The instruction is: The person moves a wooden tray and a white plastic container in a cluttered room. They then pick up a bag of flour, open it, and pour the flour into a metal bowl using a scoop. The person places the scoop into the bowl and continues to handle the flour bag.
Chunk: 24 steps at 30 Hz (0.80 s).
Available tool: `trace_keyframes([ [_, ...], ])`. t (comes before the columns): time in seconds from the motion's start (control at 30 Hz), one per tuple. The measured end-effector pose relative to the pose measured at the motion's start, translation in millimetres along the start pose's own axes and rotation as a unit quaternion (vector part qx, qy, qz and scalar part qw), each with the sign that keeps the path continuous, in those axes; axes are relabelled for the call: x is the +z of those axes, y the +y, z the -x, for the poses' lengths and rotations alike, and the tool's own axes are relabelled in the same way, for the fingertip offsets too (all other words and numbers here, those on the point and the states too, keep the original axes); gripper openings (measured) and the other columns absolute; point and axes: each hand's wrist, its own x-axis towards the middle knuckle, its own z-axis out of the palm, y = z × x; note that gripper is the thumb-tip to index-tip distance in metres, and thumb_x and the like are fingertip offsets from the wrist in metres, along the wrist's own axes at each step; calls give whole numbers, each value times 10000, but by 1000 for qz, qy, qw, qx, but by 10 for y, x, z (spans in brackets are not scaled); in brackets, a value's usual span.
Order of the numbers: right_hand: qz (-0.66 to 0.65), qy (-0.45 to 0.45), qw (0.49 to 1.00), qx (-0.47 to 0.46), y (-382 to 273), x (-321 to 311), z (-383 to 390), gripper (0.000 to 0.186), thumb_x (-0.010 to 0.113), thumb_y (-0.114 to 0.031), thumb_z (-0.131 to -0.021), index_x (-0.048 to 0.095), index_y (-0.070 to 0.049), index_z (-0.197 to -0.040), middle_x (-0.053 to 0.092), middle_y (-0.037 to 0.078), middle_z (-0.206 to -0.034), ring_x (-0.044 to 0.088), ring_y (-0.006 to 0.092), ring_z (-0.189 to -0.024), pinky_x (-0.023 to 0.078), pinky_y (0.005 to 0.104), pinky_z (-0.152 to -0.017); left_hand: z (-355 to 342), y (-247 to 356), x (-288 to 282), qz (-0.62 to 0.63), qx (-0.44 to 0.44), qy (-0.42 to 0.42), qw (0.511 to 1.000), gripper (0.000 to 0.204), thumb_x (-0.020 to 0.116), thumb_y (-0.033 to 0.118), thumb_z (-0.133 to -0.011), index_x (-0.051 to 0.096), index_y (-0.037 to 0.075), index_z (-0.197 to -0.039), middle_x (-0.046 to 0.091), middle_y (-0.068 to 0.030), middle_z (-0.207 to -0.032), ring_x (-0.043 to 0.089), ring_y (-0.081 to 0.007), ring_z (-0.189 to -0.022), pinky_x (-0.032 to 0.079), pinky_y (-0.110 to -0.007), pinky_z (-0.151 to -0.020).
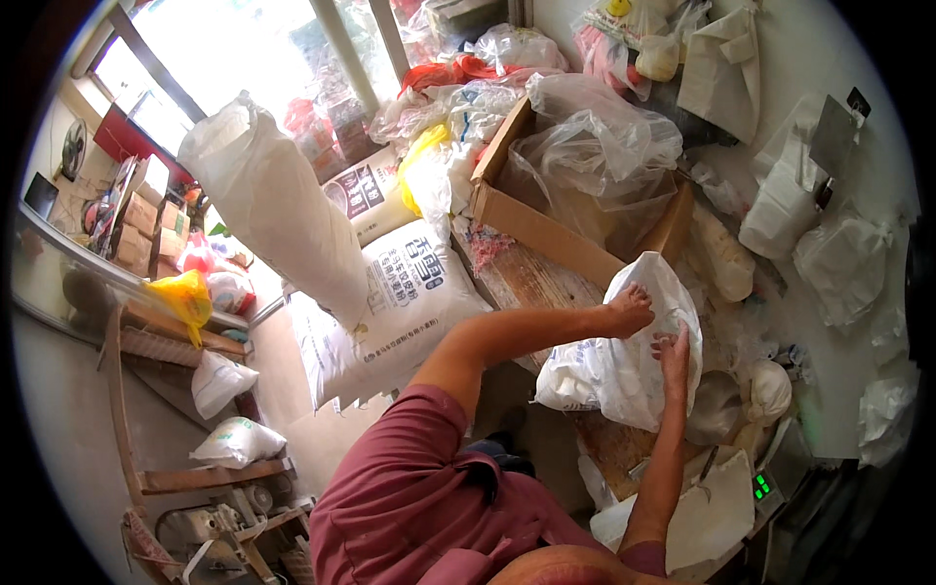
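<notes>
A white plastic bag [585, 375] with its mouth spread wide rests on the wooden bench in front of me, to the right. My left hand [632, 310] reaches across to the left side of the mouth, its fingers curled against the plastic. At the near right part of the mouth, my right hand [673, 353] grips the bag, its fingertips partly hidden by the plastic. Beyond my left hand stands an open cardboard box [546, 229] lined with a clear plastic bag [604, 146]. What the white bag contains is hidden.
Full printed flour sacks [414, 302] lie left of the bench [531, 283], with a tall open white sack [278, 200] upright on them. Wooden shelves [210, 478] stand at the left. A scale with a green display [762, 486] is at lower right; plastic bags [780, 219] hang on the right wall.
</notes>
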Motion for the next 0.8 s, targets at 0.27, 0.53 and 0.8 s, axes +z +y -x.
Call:
trace_keyframes([
  [0.27,-86,-37,983,-156,-67,-138,424,684,485,-499,-971,407,-2,-1434,569,145,-1313,578,231,-1146,453,376,-960,58,446,-589,566,-173,264,762,606,589,336,-930,434,-7,-1404,520,-196,-1361,446,-293,-1321,357,-396,-1067],
  [0.53,-68,229,941,-240,-835,-1065,1207,693,258,-499,-1030,241,-10,-1521,256,132,-1587,208,250,-1472,118,417,-1203,-385,1501,-865,813,-155,302,474,728,414,485,-1009,235,0,-1522,301,-110,-1571,274,-231,-1449,218,-353,-1168],
  [0.8,246,284,751,-543,329,-1750,2180,380,536,-314,-955,560,-71,-1246,545,143,-1266,500,320,-1170,375,472,-991,172,3276,-771,764,-174,191,591,258,524,198,-990,642,-18,-911,640,-66,-788,605,-146,-683,502,-284,-638],
])
